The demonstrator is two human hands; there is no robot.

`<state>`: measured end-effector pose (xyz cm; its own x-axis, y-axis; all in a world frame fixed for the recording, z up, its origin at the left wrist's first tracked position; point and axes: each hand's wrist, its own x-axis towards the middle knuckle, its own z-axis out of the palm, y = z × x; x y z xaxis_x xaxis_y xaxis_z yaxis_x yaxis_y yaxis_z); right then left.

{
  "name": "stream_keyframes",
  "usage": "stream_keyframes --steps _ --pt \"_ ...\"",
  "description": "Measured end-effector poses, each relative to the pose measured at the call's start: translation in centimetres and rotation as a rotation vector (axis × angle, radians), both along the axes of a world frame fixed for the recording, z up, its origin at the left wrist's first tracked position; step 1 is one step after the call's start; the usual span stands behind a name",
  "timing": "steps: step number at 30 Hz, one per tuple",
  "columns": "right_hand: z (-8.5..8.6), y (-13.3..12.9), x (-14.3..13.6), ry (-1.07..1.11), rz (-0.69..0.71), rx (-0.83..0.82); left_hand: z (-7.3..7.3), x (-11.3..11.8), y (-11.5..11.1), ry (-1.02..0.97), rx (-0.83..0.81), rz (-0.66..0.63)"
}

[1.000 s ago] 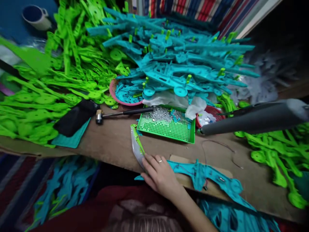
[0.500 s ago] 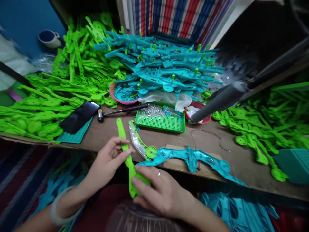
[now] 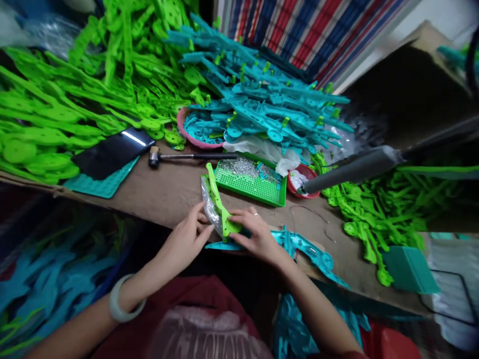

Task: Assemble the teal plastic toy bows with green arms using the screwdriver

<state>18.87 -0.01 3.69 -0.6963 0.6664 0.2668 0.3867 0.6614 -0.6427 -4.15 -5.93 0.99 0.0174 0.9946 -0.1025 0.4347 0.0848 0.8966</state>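
A bright green plastic part [image 3: 218, 199], long and narrow with a wide rounded end, lies over the matching green piece at the left end of a blue plastic bow-shaped frame [image 3: 310, 252]. My right hand [image 3: 258, 232] grips its wide lower end between thumb and fingers. A clear plastic piece [image 3: 210, 207] shows along the green part's left side. My left hand [image 3: 190, 234] holds that clear edge, thumb and fingertips closed about it. The frame's middle is partly hidden behind my right hand.
A hammer [image 3: 187, 156] lies behind my hands. Beside it stand a green basket tray [image 3: 250, 190] of small metal pieces and a red basket [image 3: 312, 177]. Heaped green parts [image 3: 56, 109] and blue frames [image 3: 262, 104] line the back. A grey tube [image 3: 348, 172] slants in from the right.
The green part has moved forward, away from my body, onto the left end of the blue frame. My left hand has left its upper stem and is now at the clear piece.
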Motion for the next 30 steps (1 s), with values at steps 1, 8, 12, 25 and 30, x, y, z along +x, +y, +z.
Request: stream_keyframes --steps 1,8,12,25,30 --pt "-0.4 0.1 -0.3 -0.044 0.036 -0.023 -0.1 0.3 0.1 -0.06 -0.049 -0.027" --pt "-0.2 -0.2 0.9 -0.13 0.087 -0.063 -1.0 1.8 -0.8 -0.397 -0.078 0.017" --pt "0.6 -0.4 0.9 -0.146 0.114 -0.004 -2.0 2.4 -1.3 -0.338 0.028 0.047" --pt "2.2 -0.8 0.4 -0.484 0.245 0.126 -0.4 2.6 -2.4 0.182 0.149 -0.055" --pt "1.8 -0.8 0.6 -0.467 0.26 0.159 -0.7 4.0 -4.0 0.542 0.591 -0.23"
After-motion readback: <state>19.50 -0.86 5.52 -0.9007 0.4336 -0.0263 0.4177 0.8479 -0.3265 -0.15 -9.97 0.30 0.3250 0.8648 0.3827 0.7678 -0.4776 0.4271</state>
